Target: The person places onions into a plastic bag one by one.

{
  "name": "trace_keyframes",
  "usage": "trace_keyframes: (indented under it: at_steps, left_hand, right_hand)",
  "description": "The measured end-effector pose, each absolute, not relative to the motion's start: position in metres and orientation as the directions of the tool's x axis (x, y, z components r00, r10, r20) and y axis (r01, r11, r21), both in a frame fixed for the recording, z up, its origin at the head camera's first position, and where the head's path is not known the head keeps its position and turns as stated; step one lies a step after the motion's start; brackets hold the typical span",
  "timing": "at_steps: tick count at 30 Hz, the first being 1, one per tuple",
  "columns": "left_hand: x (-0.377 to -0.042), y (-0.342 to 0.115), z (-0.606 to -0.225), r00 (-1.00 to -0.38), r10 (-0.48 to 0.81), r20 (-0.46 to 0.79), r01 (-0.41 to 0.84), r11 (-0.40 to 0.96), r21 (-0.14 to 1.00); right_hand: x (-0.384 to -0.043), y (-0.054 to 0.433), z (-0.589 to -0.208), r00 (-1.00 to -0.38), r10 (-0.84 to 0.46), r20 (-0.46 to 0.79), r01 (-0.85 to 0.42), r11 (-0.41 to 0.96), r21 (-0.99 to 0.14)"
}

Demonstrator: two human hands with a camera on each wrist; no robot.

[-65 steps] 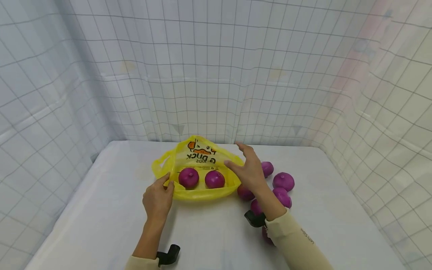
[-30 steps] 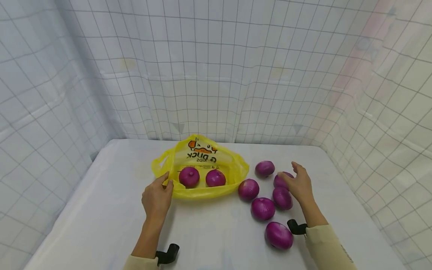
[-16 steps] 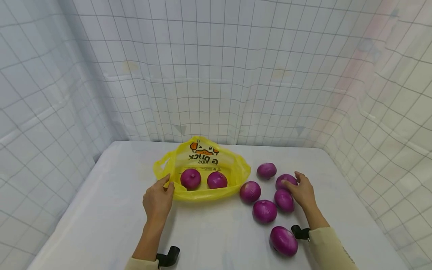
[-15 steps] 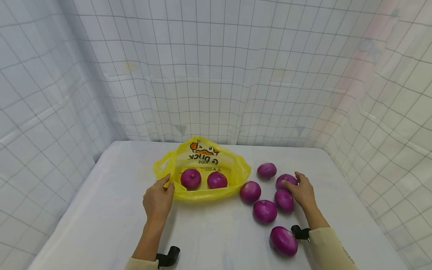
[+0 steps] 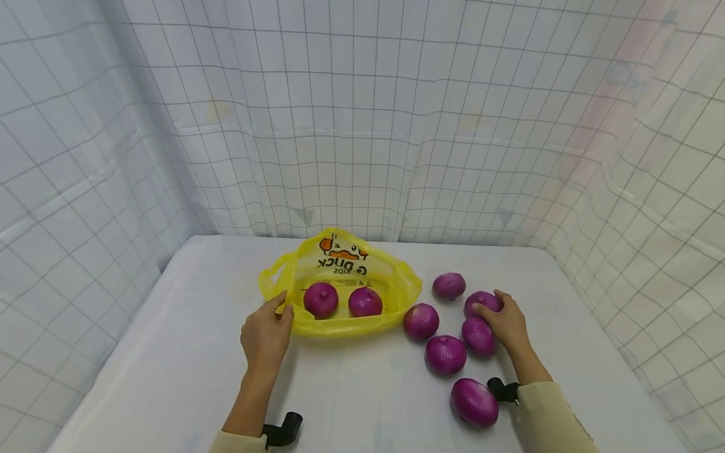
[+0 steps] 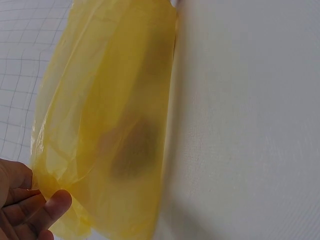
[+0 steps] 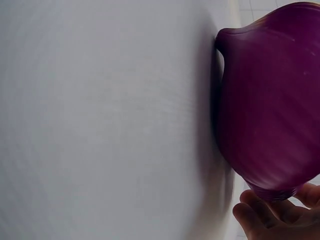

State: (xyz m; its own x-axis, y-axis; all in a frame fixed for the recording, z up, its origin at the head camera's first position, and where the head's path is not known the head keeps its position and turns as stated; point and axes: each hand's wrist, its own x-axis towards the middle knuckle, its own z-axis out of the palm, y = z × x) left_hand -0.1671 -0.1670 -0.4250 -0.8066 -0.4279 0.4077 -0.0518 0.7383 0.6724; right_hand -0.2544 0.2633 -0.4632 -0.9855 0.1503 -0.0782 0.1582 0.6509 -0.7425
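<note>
A yellow plastic bag (image 5: 345,327) printed with a duck lies with its mouth facing me. Two red onions are inside it, one on the left (image 5: 320,300) and one on the right (image 5: 365,302). My left hand (image 5: 266,333) pinches the bag's left edge between thumb and fingers, also visible in the left wrist view. My right hand (image 5: 508,321) has thumb and fingers around the far-right red onion (image 5: 483,304), which rests on the table. A large near onion (image 7: 272,100) fills much of the right wrist view and partly covers the held one.
More red onions lie right of the bag: one at the back (image 5: 449,285), one beside the bag (image 5: 421,321), one in front (image 5: 445,355), one below the right hand (image 5: 478,336). The white table (image 5: 351,390) is enclosed by checked curtains (image 5: 362,126).
My right hand has moved from over the bag's right side to the far-right onion and closed its fingers around it. The left hand keeps its hold on the bag.
</note>
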Motion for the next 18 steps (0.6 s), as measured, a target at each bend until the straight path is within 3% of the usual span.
trace_keyframes:
  at_steps: [18]
  left_hand:
    - [-0.1678,-0.1673,-0.4247,-0.805,-0.426,0.414,-0.055,0.747,0.662]
  right_hand:
    - [-0.2524,0.2637,-0.4630,-0.978,0.172,-0.119,0.201,0.608,-0.768]
